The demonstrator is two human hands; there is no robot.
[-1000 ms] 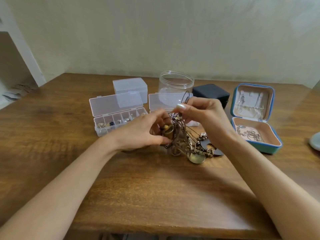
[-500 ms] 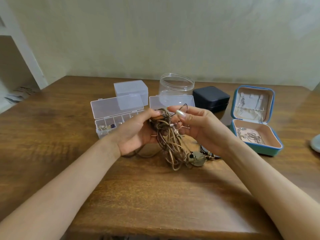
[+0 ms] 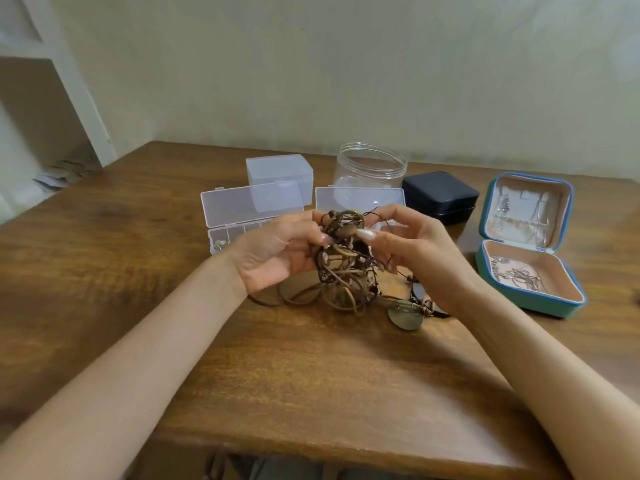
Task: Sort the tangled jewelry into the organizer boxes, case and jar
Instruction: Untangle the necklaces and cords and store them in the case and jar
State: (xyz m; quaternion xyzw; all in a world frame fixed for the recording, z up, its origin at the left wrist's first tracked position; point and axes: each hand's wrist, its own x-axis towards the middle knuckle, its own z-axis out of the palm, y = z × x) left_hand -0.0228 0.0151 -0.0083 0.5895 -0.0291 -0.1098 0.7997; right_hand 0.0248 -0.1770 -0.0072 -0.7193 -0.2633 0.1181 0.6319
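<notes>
The tangle of jewelry (image 3: 346, 268) is too knotted for me to tell where one brown cord or bead string ends and the next begins. I hold it up between my hands over the middle of the table (image 3: 311, 375), with its lower loops and a round metal pendant (image 3: 406, 318) lying on the wood. My left hand (image 3: 273, 252) grips the knot from the side, thumb and fingers curled round the cords. My right hand (image 3: 415, 251) pinches a bead near the top between thumb and forefinger, and its other fingers are partly hidden behind the strands. Behind my left hand stands an open compartment box (image 3: 249, 206). The hand covers most of its tray, and the small pieces in the end cell are too tiny to make out. Only the raised lid of a second clear organizer box (image 3: 360, 199) shows; its tray is hidden by my hands and the tangle. Further back are a closed clear box (image 3: 280, 171), an open clear jar (image 3: 370, 166) and a closed dark blue case (image 3: 440, 194). To my right, well apart from the tangle, an open teal jewelry case (image 3: 526, 301) holds thin silver chains in its tray and lid, too blurred to tell apart.
</notes>
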